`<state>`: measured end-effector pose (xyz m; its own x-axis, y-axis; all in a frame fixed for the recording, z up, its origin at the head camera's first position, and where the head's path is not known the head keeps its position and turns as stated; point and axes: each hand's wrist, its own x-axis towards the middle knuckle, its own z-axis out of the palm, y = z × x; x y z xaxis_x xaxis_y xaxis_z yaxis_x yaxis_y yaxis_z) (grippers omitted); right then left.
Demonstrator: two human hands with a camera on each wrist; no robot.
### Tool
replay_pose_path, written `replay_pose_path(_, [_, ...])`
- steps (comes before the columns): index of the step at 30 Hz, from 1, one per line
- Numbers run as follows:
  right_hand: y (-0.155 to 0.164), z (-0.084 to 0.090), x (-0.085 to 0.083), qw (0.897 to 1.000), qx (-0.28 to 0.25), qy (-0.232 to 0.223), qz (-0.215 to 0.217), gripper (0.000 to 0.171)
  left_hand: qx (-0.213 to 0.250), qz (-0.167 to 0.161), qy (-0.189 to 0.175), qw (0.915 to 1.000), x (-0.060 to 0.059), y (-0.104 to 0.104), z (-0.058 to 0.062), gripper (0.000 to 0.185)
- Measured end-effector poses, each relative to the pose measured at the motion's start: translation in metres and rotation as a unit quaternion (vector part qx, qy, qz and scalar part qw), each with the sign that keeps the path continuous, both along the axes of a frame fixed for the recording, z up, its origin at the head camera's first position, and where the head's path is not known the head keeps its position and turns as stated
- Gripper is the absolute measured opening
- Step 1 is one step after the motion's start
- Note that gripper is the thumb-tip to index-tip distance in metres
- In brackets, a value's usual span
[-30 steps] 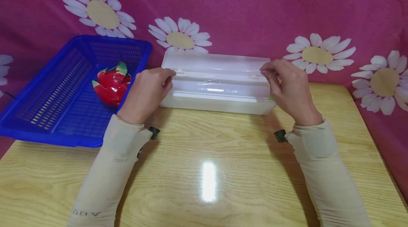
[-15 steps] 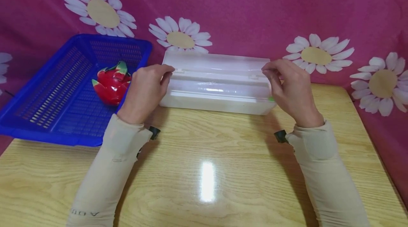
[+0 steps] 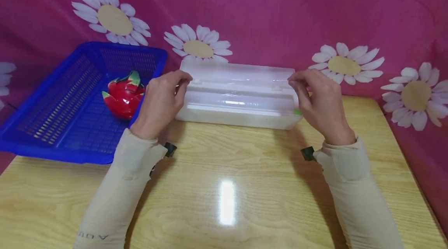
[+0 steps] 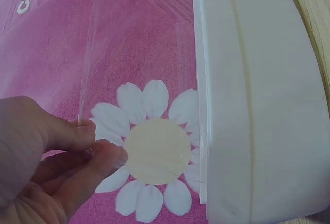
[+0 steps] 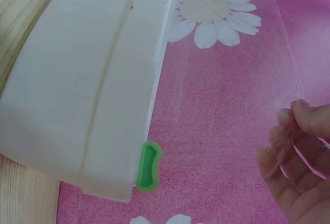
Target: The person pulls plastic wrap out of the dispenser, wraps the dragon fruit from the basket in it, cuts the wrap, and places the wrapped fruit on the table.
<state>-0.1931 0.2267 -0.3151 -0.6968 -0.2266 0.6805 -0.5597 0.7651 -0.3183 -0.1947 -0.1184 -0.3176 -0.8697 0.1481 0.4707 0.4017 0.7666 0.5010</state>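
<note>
A white cling film dispenser (image 3: 238,120) lies lengthwise at the back of the table, its lid tipped back against the cloth. Clear cling film (image 4: 88,54) stretches up from it between both hands, faintly wrinkled. With thumb and fingertips my left hand (image 3: 161,99) pinches the film's left corner, just above the dispenser's left end. At the other end my right hand (image 3: 320,103) pinches the right corner, and a bit of film folds over its fingers in the right wrist view. A green slide cutter (image 5: 149,166) sits at the dispenser's right end, below the right hand.
Left of the dispenser, a blue plastic basket (image 3: 57,155) holds a shiny red, green-tipped dragon fruit (image 3: 124,101). Behind the wood-grain table (image 3: 266,187) hangs a magenta cloth (image 3: 273,12) with white daisies.
The hands have shifted slightly up and apart, still pinching the film's corners. The head view has tilted up a little. The dispenser and basket stay in place.
</note>
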Motion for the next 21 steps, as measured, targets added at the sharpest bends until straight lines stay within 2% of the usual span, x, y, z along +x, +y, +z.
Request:
replay_pose_path(11, [-0.0005,-0.0009,0.0038,0.999,-0.033,0.017,0.010,0.008,0.012,0.000,0.025,0.9996,0.0001,-0.0007,-0.0016,0.021])
replay_pose_path(21, [-0.0013,0.0010,0.0023,0.999,-0.033,0.022,0.012,0.007,0.006,0.004,0.043,0.9990,0.0000,-0.0003,0.0000,0.019])
